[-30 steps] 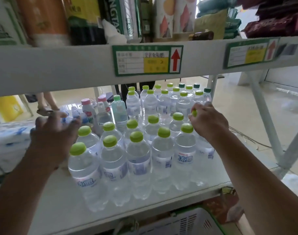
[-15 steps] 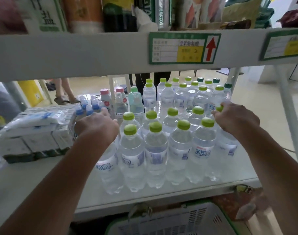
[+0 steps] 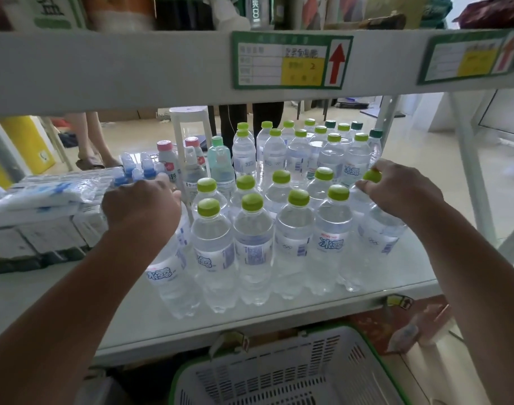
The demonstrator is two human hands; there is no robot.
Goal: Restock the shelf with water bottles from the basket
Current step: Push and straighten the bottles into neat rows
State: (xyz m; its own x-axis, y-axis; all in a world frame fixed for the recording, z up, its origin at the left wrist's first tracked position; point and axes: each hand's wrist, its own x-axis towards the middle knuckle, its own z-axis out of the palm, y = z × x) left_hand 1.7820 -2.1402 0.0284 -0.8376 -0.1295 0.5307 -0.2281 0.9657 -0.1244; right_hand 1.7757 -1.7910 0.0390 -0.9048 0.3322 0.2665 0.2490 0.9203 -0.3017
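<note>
Both hands reach into the white shelf (image 3: 279, 312), w/ the water bottles (image 3: 254, 238) standing upright in close rows on it, approx. at centre of view; green caps, clear bodies, blue-white labels. The left hand (image 3: 141, 206) is at 9 o'clock from the bottle group, on top of the front-left bottle (image 3: 169, 270); its fingers curl down over the cap, which is hidden, so the grip itself I cannot tell exactly. The right hand (image 3: 402, 188) is at 3 o'clock from the group, its fingers pinching the green cap (image 3: 372, 176) of the right-end bottle (image 3: 372, 244), which leans a bit to the left at its top. More bottles of same kind stand in the back rows (image 3: 308, 153), at 12 o'clock. Left of these are pink-cap bottles (image 3: 166, 159) and small blue-cap ones (image 3: 133, 168), and at far 9 o'clock wrapped white packs (image 3: 42, 200). The basket (image 3: 279, 372), white w/ green rim, is below the shelf edge at 6 o'clock; no bottles are visible in the part that shows. A green price tag (image 3: 291, 61) w/ red arrow is on the upper shelf front.
</note>
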